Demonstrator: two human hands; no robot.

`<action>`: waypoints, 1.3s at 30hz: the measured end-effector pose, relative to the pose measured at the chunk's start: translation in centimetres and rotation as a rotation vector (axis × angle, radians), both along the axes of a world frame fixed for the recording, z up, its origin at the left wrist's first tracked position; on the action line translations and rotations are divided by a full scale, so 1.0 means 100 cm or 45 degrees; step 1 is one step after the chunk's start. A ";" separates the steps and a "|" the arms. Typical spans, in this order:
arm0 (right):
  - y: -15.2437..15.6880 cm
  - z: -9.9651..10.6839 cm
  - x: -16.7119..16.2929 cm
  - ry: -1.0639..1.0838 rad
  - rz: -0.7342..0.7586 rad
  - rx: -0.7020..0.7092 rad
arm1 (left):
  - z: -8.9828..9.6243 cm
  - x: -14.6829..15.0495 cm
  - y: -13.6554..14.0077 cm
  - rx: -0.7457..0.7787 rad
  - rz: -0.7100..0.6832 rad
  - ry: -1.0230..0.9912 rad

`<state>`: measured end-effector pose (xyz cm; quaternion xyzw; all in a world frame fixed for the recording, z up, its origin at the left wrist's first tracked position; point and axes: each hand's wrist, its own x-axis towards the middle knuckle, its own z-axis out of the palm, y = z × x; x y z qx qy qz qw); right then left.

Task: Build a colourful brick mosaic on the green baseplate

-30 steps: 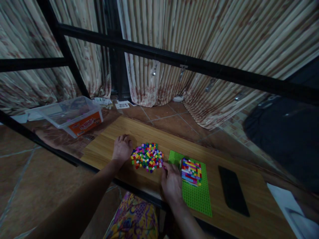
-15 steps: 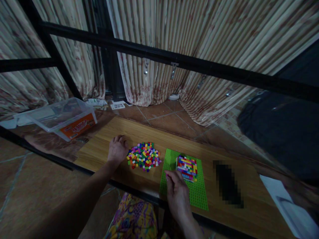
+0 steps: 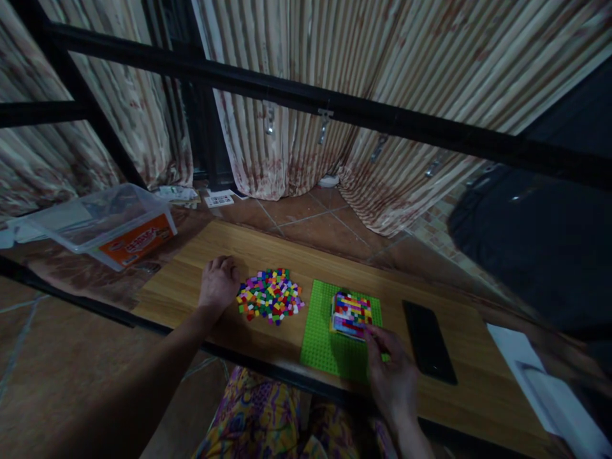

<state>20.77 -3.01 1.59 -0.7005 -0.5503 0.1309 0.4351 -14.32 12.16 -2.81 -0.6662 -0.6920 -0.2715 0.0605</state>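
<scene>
My left hand (image 3: 220, 284) rests on the wooden table at the left edge of a pile of small colourful building bricks (image 3: 270, 296). Its fingers are curled under and hold nothing that I can see. A green studded baseplate (image 3: 318, 344) lies right of the pile and carries a low block built of many-coloured bricks (image 3: 351, 312). My right hand (image 3: 392, 370) is at the near right corner of that block, thumb and forefinger pinched together. A tiny reddish brick seems to show at the fingertips; its exact shape is too small to tell.
A black phone-like slab (image 3: 430, 344) lies right of the baseplate on the table (image 3: 239, 239). A clear plastic box with an orange label (image 3: 138, 239) stands beyond the left end. White paper (image 3: 516, 347) is at the right. A black metal bar (image 3: 287, 89) crosses above.
My right hand has moved right, from the near left side of the brick block to its near right corner, still pinched. My left hand stays beside the pile. The view has shifted slightly.
</scene>
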 end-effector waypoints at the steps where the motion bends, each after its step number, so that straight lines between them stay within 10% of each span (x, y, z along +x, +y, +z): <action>1: 0.001 0.000 0.002 0.005 -0.017 0.020 | 0.000 0.000 0.000 0.001 -0.003 -0.003; 16: 0.020 -0.013 -0.001 -0.168 0.027 0.140 | 0.004 0.002 -0.001 -0.023 0.008 -0.001; 39: 0.025 -0.017 0.000 0.327 -0.103 0.149 | 0.004 0.000 0.001 -0.029 -0.007 0.016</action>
